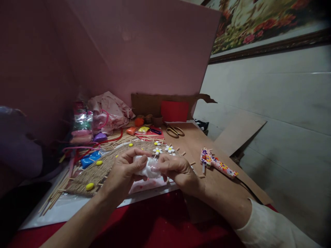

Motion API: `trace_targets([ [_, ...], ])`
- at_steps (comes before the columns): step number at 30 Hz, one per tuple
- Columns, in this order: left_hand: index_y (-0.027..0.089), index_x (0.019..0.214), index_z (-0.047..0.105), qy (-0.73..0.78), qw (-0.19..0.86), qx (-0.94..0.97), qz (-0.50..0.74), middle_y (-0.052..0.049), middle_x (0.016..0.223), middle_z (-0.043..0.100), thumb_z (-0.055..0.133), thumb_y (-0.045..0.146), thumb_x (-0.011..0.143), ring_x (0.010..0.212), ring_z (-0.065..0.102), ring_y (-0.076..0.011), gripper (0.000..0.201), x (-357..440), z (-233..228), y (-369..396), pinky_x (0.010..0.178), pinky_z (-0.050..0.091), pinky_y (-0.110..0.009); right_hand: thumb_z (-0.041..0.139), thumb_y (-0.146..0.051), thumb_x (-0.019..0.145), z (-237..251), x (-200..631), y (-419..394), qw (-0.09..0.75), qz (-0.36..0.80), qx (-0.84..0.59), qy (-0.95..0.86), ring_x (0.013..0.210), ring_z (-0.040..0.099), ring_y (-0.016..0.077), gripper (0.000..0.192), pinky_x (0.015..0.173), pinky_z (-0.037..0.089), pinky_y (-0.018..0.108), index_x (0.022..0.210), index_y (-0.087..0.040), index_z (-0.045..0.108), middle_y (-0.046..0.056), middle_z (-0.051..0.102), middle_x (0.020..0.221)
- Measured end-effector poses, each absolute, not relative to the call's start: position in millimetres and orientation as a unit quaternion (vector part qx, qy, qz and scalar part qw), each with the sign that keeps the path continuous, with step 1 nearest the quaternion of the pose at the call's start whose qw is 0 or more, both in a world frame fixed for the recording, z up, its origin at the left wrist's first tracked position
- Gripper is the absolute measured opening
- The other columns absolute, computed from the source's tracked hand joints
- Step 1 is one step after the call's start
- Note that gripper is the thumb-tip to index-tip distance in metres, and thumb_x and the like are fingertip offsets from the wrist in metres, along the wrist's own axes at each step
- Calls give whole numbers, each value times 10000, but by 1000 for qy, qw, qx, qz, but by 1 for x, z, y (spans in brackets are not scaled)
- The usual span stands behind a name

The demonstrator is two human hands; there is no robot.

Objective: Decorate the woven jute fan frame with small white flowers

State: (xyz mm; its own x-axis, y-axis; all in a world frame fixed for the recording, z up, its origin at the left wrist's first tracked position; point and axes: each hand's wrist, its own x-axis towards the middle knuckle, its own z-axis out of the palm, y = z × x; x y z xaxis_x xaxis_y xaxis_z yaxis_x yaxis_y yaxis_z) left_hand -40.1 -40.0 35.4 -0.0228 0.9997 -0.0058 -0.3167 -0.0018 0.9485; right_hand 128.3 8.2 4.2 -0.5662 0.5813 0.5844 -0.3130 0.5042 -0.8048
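Observation:
A small clear plastic bag of white modelling clay (148,169) is held up between both hands. My left hand (129,167) grips its left side, thumb on top. On the other side, my right hand (178,170) pinches the bag's plastic edge. Beneath and behind them lies a fan-shaped piece wound with brown twine (103,172), with stick ends poking out along its edge. Yellow clay dots (90,186) sit on the twine. White-petalled clay flowers (169,149) with yellow centres are at its right end. My hands partly cover the twine piece.
A flower-patterned glue gun (217,163) and gold-handled scissors (175,131) lie on brown cardboard (196,137) at right. Thin wooden sticks (116,137), bagged coloured clay (90,159) and a pink plastic bag (111,110) crowd the back left. Red cloth (155,220) covers the front.

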Motion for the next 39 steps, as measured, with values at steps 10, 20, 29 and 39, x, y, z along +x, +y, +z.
trace_targets([
  [10,171,751,636,424,552,389,603,34,589,607,783,305,624,466,563,-85,235,-39,38,-38,391,465,-165,510,-83,823,6,127,0,515,428,-134,-730,565,487,81,292,504,420,219,942,-247,720,-12,522,681],
  [20,164,752,662,430,491,412,636,14,603,616,791,325,605,481,571,-97,254,-35,35,-40,412,468,-178,503,-160,856,9,126,-1,492,362,-195,-767,615,497,104,182,500,429,218,804,-169,677,20,542,705],
  [29,179,766,642,426,523,382,632,32,615,607,785,314,622,486,571,-87,243,-36,35,-39,417,464,-169,483,-48,809,5,125,-2,553,350,-133,-744,594,497,90,298,537,444,228,922,-224,694,-8,552,707],
  [39,177,758,637,420,524,394,628,28,606,620,785,317,625,492,586,-94,243,-35,35,-39,421,473,-169,440,-29,821,4,125,-4,517,294,-141,-791,673,506,115,358,597,453,257,1019,-204,682,20,535,747],
])
